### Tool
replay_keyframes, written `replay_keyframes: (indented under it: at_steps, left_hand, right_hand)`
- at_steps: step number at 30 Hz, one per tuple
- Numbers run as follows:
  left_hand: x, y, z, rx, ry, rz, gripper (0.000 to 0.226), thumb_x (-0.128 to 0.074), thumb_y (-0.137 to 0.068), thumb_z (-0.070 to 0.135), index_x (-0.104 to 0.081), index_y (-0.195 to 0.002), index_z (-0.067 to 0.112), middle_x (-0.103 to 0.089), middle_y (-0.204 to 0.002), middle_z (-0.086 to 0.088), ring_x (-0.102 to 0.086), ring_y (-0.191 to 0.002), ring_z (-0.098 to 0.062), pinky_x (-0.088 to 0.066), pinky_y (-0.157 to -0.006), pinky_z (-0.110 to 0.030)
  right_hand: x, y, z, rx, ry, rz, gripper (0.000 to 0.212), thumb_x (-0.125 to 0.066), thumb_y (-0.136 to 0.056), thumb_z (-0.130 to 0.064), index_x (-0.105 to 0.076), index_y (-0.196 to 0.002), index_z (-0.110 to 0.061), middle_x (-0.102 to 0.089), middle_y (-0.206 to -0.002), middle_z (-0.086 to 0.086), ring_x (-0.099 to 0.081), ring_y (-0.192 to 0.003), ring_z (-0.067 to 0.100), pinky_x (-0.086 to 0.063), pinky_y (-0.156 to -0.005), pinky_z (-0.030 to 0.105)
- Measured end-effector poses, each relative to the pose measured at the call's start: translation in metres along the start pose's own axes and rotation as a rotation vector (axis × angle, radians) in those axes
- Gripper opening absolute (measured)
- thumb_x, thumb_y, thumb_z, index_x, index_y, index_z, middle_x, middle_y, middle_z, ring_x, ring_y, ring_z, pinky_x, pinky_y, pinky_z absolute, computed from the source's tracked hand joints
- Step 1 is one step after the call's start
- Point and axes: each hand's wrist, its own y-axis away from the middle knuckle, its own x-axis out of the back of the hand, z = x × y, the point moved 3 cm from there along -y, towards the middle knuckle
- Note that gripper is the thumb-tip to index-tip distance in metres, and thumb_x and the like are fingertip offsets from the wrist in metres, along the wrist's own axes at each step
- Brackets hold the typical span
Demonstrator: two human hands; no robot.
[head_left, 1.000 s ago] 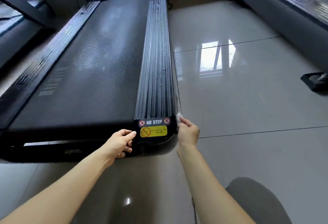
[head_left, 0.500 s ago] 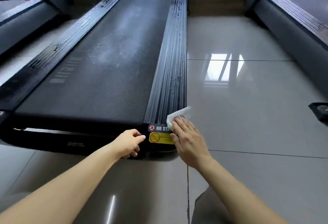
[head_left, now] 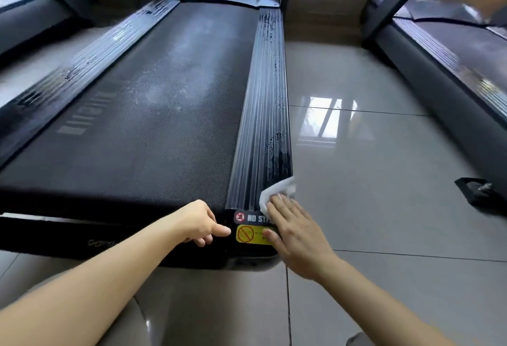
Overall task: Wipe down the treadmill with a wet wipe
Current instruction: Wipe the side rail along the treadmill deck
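A black treadmill (head_left: 142, 137) stretches away from me, with a dusty belt and a ribbed right side rail (head_left: 263, 115) that shows wet streaks. A white wet wipe (head_left: 277, 192) lies on the near end of that rail. My right hand (head_left: 295, 229) presses it flat with straight fingers, palm over the "NO STEP" label and the yellow warning sticker (head_left: 248, 233). My left hand (head_left: 200, 222) rests on the treadmill's rear end cover, fingers loosely curled and holding nothing.
Glossy grey floor tiles (head_left: 384, 181) lie to the right of the treadmill. Another treadmill (head_left: 452, 77) runs along the right side and one more at the far left (head_left: 24, 5). A small black object (head_left: 482, 192) sits on the floor at the right edge.
My right hand moved from the rail's outer edge onto its top and now presses the wipe flat, a little farther up the rail. The left hand has stayed on the end cover.
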Motion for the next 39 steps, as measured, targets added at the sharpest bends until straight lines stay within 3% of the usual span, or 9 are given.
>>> replay_keyframes:
  at_steps: [5,12,16,19,22,25,29,34,39]
  left_hand:
    - [0.008,-0.012,-0.001,-0.069,-0.07,0.024,0.039,-0.088,-0.076,0.047,-0.074,-0.083,0.011,-0.065,-0.052,0.008,-0.055,-0.044,-0.006,-0.04,-0.048,-0.012]
    - [0.009,-0.028,-0.011,-0.095,-0.163,0.112,0.052,-0.09,-0.058,0.065,-0.066,-0.063,0.019,-0.06,-0.055,0.007,-0.055,-0.058,-0.014,-0.045,-0.064,-0.025]
    - [0.016,-0.027,-0.008,-0.104,-0.219,0.14,0.058,-0.09,-0.05,0.07,-0.068,-0.067,0.019,-0.064,-0.063,0.007,-0.064,-0.073,-0.016,-0.052,-0.072,-0.029]
    - [0.019,-0.027,-0.007,-0.111,-0.224,0.14,0.061,-0.09,-0.044,0.073,-0.067,-0.065,0.02,-0.063,-0.06,0.008,-0.062,-0.068,-0.015,-0.049,-0.065,-0.027]
    - [0.018,-0.028,-0.007,-0.121,-0.209,0.14,0.063,-0.09,-0.042,0.073,-0.066,-0.064,0.018,-0.059,-0.055,0.009,-0.059,-0.062,-0.015,-0.046,-0.062,-0.026]
    - [0.018,-0.026,-0.007,-0.129,-0.206,0.14,0.065,-0.09,-0.044,0.073,-0.068,-0.067,0.016,-0.061,-0.057,0.008,-0.062,-0.067,-0.016,-0.049,-0.066,-0.027]
    - [0.018,-0.024,-0.007,-0.145,-0.204,0.129,0.061,-0.09,-0.049,0.072,-0.065,-0.064,0.017,-0.06,-0.058,0.007,-0.061,-0.068,-0.016,-0.048,-0.067,-0.027]
    - [0.017,-0.02,-0.011,-0.127,-0.189,0.151,0.065,-0.089,-0.049,0.073,-0.055,-0.057,0.018,-0.051,-0.049,0.009,-0.05,-0.054,-0.015,-0.039,-0.057,-0.026]
    - [0.019,-0.017,-0.009,-0.128,-0.21,0.144,0.065,-0.089,-0.046,0.074,-0.063,-0.064,0.018,-0.058,-0.055,0.007,-0.06,-0.064,-0.018,-0.046,-0.064,-0.027]
  right_hand:
    - [0.003,-0.001,-0.003,0.133,0.079,-0.1,0.081,-0.001,-0.101,-0.063,-0.018,-0.163,-0.013,-0.007,-0.17,0.005,0.0,-0.158,0.017,-0.003,-0.129,0.037]
    - [0.027,-0.14,0.037,-0.118,0.099,-0.055,0.072,-0.022,-0.107,-0.056,-0.014,-0.163,-0.011,-0.005,-0.171,0.01,-0.001,-0.158,0.023,-0.002,-0.128,0.036]
    - [0.016,-0.118,0.017,-0.084,0.06,-0.039,0.077,-0.017,-0.104,-0.062,-0.015,-0.163,-0.012,-0.006,-0.171,0.008,0.0,-0.158,0.021,-0.002,-0.129,0.037]
    - [0.005,-0.063,-0.018,0.087,0.056,-0.072,0.086,-0.003,-0.099,-0.067,-0.024,-0.162,-0.012,-0.014,-0.17,0.008,-0.005,-0.158,0.021,-0.008,-0.129,0.039]
    - [0.002,-0.018,-0.034,0.211,0.108,-0.067,0.071,-0.012,-0.107,-0.055,-0.037,-0.156,-0.011,-0.029,-0.166,0.007,-0.02,-0.156,0.021,-0.016,-0.127,0.039]
    - [0.002,-0.006,-0.018,0.119,0.189,0.019,0.066,-0.017,-0.109,-0.051,-0.048,-0.149,-0.008,-0.045,-0.157,0.01,-0.036,-0.149,0.027,-0.021,-0.124,0.039]
    - [0.0,-0.047,-0.002,-0.106,0.166,0.067,0.079,-0.013,-0.103,-0.061,-0.041,-0.154,-0.008,-0.036,-0.162,0.013,-0.028,-0.153,0.028,-0.015,-0.127,0.04]
    - [-0.015,-0.051,-0.054,0.183,0.188,0.04,0.064,-0.023,-0.107,-0.049,-0.043,-0.153,-0.01,-0.038,-0.161,0.011,-0.029,-0.153,0.025,-0.019,-0.126,0.04]
    - [0.002,-0.039,-0.005,0.052,0.225,0.017,0.081,-0.003,-0.103,-0.062,-0.037,-0.157,-0.011,-0.032,-0.164,0.011,-0.024,-0.155,0.023,-0.012,-0.124,0.039]
